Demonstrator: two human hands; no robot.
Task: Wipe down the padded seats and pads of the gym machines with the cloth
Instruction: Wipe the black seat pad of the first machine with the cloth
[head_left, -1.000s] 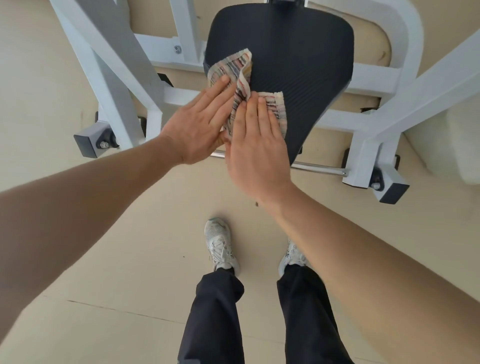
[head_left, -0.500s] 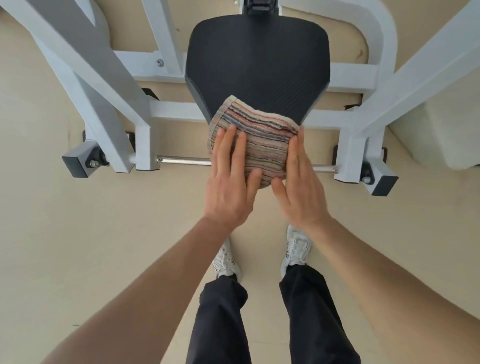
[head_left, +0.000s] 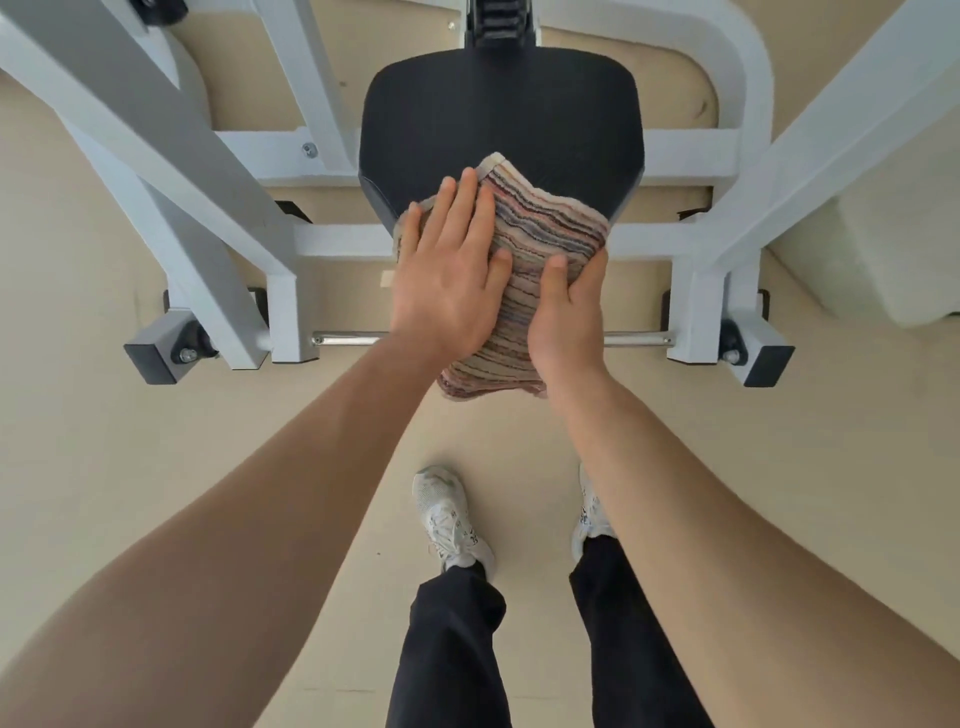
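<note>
Black padded seat (head_left: 501, 119), ribbed surface: striped cloth (head_left: 550, 234) draped over its 6 o'clock edge. Beige floor (head_left: 156, 447): white machine frame (head_left: 228, 208).

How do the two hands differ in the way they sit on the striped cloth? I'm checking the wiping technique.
The left hand lies flat on top of the cloth, fingers stretched toward the seat; the right hand cups the cloth's right edge, thumb on top, fingers curled out of sight. The left hand reaches further up the seat than the right hand. Both press the same cloth against the seat's front end.
</note>
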